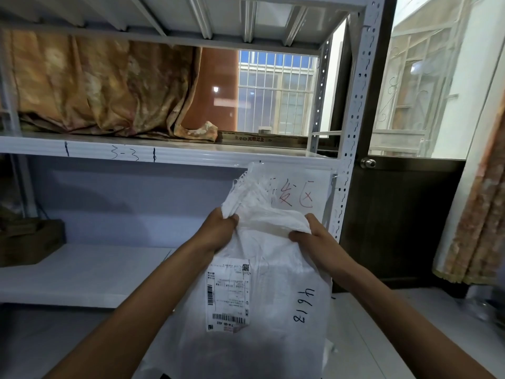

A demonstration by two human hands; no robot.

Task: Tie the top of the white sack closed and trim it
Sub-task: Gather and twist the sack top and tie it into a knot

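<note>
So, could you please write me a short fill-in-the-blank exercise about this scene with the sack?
1. The left hand and the right hand both grip the ____ of the white sack.
2. The shelf edge behind the sack is hand-marked ____.
3. The shipping label on the sack sits below the ____ hand.
Missing words: top; 3-3; left.

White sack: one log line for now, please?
white sack: untied | left hand: grips top | right hand: grips top

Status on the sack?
Hands: left hand and right hand grip sack top. Top gathered, not tied. Shelf close behind, nothing blocking.
</note>
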